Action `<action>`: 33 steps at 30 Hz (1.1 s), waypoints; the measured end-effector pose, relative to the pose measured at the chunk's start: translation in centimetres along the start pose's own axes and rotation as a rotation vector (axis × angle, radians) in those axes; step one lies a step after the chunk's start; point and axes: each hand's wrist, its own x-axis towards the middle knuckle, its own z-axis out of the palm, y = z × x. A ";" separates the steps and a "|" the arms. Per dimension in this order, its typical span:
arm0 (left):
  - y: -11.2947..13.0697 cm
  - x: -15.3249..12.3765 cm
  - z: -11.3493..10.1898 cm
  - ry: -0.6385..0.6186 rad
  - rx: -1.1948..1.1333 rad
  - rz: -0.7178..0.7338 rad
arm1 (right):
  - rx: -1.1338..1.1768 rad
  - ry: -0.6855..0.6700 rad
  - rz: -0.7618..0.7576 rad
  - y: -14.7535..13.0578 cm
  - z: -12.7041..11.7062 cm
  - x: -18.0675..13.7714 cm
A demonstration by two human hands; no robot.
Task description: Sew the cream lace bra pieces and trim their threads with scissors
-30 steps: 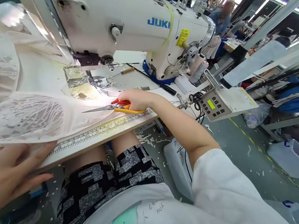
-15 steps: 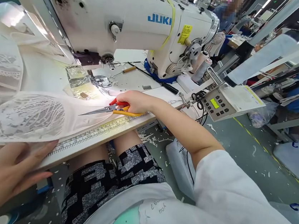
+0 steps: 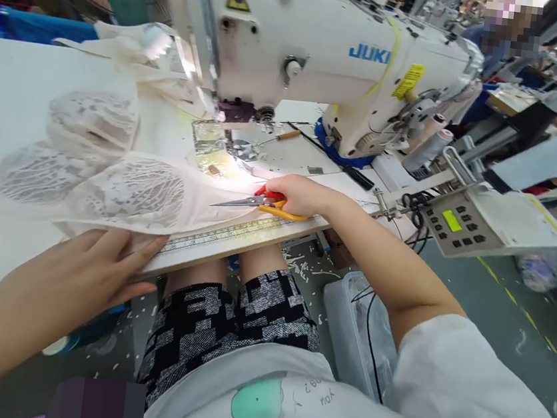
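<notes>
A pale lace bra [image 3: 135,186] lies on the table, its cups to the left and its side band running right toward the sewing machine. My left hand [image 3: 102,256] rests at the bra's lower edge with fingers stretched out. The thumb sits apart, below the table edge. Wrapped round a pair of scissors [image 3: 242,202] with red and yellow-orange handles is my right hand [image 3: 300,195]. Their blades look closed and point left over the side band. The right fingertips are partly hidden.
A white JUKI sewing machine [image 3: 307,44] stands behind the bra. Ruler tape [image 3: 226,228] lines the table's front edge. Right of it are a control panel [image 3: 458,223] and thread cones [image 3: 429,149]. A screwdriver [image 3: 355,176] lies by the machine base; a plastic bin [image 3: 346,324] is below.
The view has swung left, so everything sits farther right and more of the bra and table shows. My right hand keeps hold of the scissors; my left stays by the bra's edge.
</notes>
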 end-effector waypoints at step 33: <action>3.0 0.2 0.6 0.039 -0.134 -0.068 | 0.068 -0.036 -0.147 -9.8 3.7 2.9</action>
